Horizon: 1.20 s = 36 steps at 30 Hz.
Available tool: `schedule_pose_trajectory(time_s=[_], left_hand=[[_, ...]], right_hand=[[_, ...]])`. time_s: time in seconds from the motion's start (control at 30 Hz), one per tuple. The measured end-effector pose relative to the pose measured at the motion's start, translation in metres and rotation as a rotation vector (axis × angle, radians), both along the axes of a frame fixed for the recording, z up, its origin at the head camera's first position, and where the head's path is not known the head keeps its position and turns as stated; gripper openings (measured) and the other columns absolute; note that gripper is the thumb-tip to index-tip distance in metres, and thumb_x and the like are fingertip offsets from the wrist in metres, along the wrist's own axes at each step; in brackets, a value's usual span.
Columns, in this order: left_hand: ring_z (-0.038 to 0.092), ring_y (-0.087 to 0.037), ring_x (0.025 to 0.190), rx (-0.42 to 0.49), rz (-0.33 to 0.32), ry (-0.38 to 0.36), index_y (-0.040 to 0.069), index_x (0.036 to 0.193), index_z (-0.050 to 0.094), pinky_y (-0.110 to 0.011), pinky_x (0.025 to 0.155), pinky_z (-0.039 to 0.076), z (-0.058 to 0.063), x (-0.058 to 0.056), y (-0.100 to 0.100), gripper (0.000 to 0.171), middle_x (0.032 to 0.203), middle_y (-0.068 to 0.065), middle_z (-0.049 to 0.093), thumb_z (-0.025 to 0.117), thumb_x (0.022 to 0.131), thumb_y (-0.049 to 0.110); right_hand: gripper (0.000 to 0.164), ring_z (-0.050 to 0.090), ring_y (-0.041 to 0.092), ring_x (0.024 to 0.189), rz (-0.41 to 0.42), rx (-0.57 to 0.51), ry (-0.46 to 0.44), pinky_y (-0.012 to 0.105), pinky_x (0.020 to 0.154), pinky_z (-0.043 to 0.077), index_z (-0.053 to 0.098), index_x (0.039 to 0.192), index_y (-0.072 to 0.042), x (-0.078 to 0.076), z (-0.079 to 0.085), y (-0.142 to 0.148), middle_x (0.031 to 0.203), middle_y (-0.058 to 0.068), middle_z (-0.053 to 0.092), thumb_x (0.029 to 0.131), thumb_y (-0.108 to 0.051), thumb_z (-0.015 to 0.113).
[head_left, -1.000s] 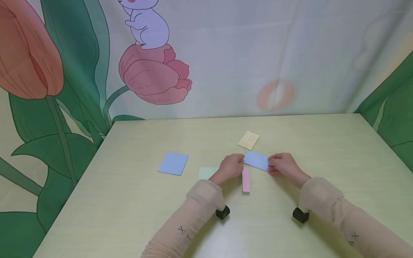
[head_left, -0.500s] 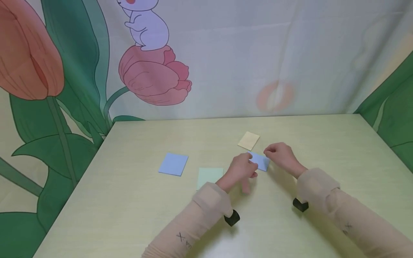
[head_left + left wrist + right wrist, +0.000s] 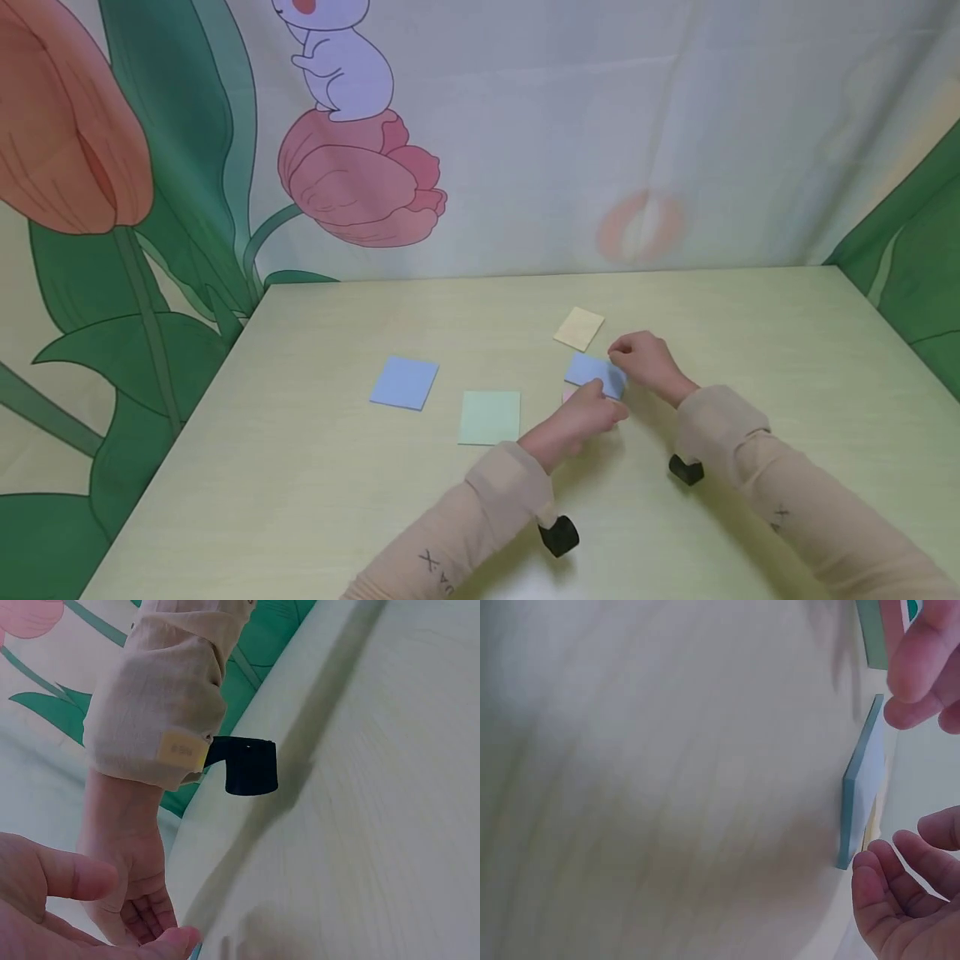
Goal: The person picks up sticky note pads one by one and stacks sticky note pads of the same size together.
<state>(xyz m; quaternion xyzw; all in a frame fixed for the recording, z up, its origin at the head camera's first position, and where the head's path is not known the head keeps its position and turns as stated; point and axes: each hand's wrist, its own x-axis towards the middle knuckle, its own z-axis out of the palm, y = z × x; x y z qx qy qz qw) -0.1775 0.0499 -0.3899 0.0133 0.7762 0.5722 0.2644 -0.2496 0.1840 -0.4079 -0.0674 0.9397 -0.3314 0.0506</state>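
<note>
A blue rectangular pad of sticky notes lies on the table between both hands; its thick edge shows in the right wrist view as a slab. My left hand hovers in front of it, thumb and fingers apart, holding nothing. Just behind the pad's right end is my right hand, loosely curled; in the right wrist view its fingertips come close to the pad, thumb apart from them. Whether they touch it I cannot tell. A pink strip-shaped pad is mostly hidden behind my left hand.
A yellow pad lies behind the blue one. To the left are a pale green square pad and another blue pad, all on the light wooden table. A printed curtain hangs at the table's back edge.
Both hands have let go of the blue pad's ends. My left hand has moved right and toward the front, now covering most of the pink pad; my right hand has risen and shifted slightly back.
</note>
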Motion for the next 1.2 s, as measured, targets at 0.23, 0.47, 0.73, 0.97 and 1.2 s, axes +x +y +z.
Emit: schedule_pose_trajectory(time_s=[0.23, 0.47, 0.73, 0.97, 1.2], left_hand=[[0.05, -0.028, 0.108, 0.013, 0.056, -0.038, -0.004, 0.137, 0.021, -0.04, 0.098, 0.034, -0.008, -0.003, 0.001, 0.066, 0.139, -0.017, 0.032, 0.054, 0.082, 0.011], [0.045, -0.033, 0.115, 0.068, 0.081, -0.059, -0.004, 0.137, 0.019, -0.04, 0.1, 0.031, -0.015, -0.006, 0.0, 0.067, 0.142, -0.017, 0.026, 0.053, 0.082, 0.009], [0.046, -0.033, 0.113, 0.052, 0.076, -0.039, -0.005, 0.136, 0.024, -0.04, 0.098, 0.034, -0.016, -0.007, 0.002, 0.063, 0.139, -0.017, 0.032, 0.053, 0.082, 0.009], [0.046, -0.031, 0.114, 0.039, 0.065, -0.04, -0.005, 0.135, 0.026, -0.04, 0.099, 0.033, -0.014, -0.005, 0.004, 0.061, 0.137, -0.016, 0.035, 0.053, 0.082, 0.008], [0.048, -0.022, 0.101, -0.002, 0.043, -0.007, -0.006, 0.122, 0.04, -0.039, 0.092, 0.038, -0.015, -0.002, 0.007, 0.046, 0.117, -0.013, 0.049, 0.054, 0.081, 0.007]], right_hand=[[0.028, 0.053, 0.02, 0.075, -0.008, 0.02, -0.026, 0.023, 0.061, 0.041, 0.063, 0.099, 0.006, -0.002, -0.005, 0.0, 0.097, 0.018, 0.063, 0.082, -0.011, 0.047], [0.028, 0.052, 0.021, 0.078, -0.007, 0.017, -0.038, 0.024, 0.063, 0.041, 0.062, 0.099, 0.006, -0.001, -0.006, -0.001, 0.099, 0.019, 0.062, 0.083, -0.011, 0.047], [0.028, 0.053, 0.022, 0.081, 0.005, 0.005, -0.042, 0.026, 0.066, 0.042, 0.062, 0.1, 0.006, 0.002, -0.006, 0.001, 0.101, 0.02, 0.062, 0.084, -0.01, 0.046], [0.028, 0.052, 0.022, 0.08, -0.005, 0.009, -0.077, 0.025, 0.065, 0.042, 0.061, 0.101, 0.007, 0.003, -0.005, 0.004, 0.101, 0.02, 0.061, 0.084, -0.01, 0.046], [0.026, 0.05, 0.019, 0.072, -0.022, 0.03, -0.105, 0.022, 0.059, 0.04, 0.063, 0.096, 0.006, 0.006, -0.003, 0.008, 0.09, 0.016, 0.062, 0.084, -0.01, 0.047]])
